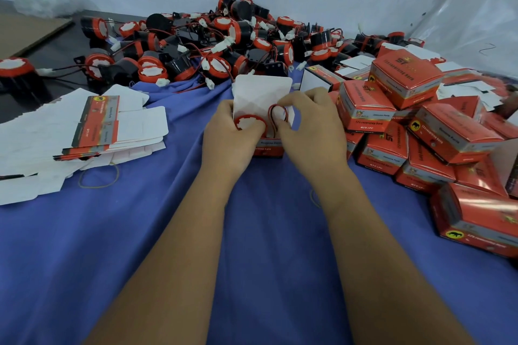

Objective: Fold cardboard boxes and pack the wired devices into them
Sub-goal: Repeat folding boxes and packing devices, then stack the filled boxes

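Fingers of the left hand (229, 131) curl round the red-rimmed horn (249, 122) seated in the open box (267, 145) at frame centre, while the right hand (309, 126) pinches its looped red wire (277, 115). Beneath lies the blue cloth (252, 232). Across the upper centre sprawls the heap of loose horns (213, 42); packed boxes (420, 126) stack at right, flat box blanks (92, 131) at left, a rubber band (99, 176) beside them.
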A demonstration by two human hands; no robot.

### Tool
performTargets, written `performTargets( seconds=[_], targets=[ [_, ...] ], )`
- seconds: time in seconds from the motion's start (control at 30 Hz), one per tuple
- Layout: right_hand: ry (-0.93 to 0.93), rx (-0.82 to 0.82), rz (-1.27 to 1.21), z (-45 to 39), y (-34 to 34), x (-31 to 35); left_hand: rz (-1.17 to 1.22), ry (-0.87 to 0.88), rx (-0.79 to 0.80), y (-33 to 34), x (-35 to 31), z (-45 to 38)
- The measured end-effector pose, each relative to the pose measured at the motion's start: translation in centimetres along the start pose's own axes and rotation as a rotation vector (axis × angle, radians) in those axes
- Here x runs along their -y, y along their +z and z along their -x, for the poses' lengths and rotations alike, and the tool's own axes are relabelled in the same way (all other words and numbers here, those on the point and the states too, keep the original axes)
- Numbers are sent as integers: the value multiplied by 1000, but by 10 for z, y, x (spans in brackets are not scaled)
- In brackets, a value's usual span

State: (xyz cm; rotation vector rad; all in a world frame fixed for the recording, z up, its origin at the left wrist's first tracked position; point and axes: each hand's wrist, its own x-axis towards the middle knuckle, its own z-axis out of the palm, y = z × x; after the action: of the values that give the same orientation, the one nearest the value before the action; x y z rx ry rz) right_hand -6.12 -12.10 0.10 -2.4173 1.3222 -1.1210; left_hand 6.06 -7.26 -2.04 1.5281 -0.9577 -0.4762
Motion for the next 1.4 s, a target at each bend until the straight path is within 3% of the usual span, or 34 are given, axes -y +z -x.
performTargets(
  seconds=[0.13, 0.33, 0.47, 0.63, 0.73, 0.9, 1.03, 1.17, 1.23, 1.33, 1.4],
  targets=[
    [-107, -48, 51, 0, -8, -2, -44, 23, -20, 1, 0, 1],
    [-60, 89, -52, 0, -6, -2, 51, -32, -23, 1, 0, 0],
    [-83, 19, 115, -1, -10, -10, 64, -57, -6, -1, 1, -3],
    [-10, 149, -266, -3, -13, -6, 41, -45, 13, 1, -1, 0],
    [-24, 171, -299, 1, -7, -1, 104, -68, 20, 3, -3, 3],
    [-7, 92, -344, 5, 1, 4, 131, -66, 19, 4, 0, 0],
    [60, 1, -413, 4, -3, 5, 17, -38, 34, 5, 5, -4],
    [259, -169, -748, 1, -10, 7, -23, -52, 39, 5, 6, -7],
    [292, -125, -800, 0, -8, 5, -33, -52, 30, 5, 5, -6],
    [222, 37, -702, 2, 1, 4, 2, -27, 28, 4, 4, -5],
    [198, 58, -665, 2, 6, 4, 27, -38, 26, 5, 1, -4]
  ],
)
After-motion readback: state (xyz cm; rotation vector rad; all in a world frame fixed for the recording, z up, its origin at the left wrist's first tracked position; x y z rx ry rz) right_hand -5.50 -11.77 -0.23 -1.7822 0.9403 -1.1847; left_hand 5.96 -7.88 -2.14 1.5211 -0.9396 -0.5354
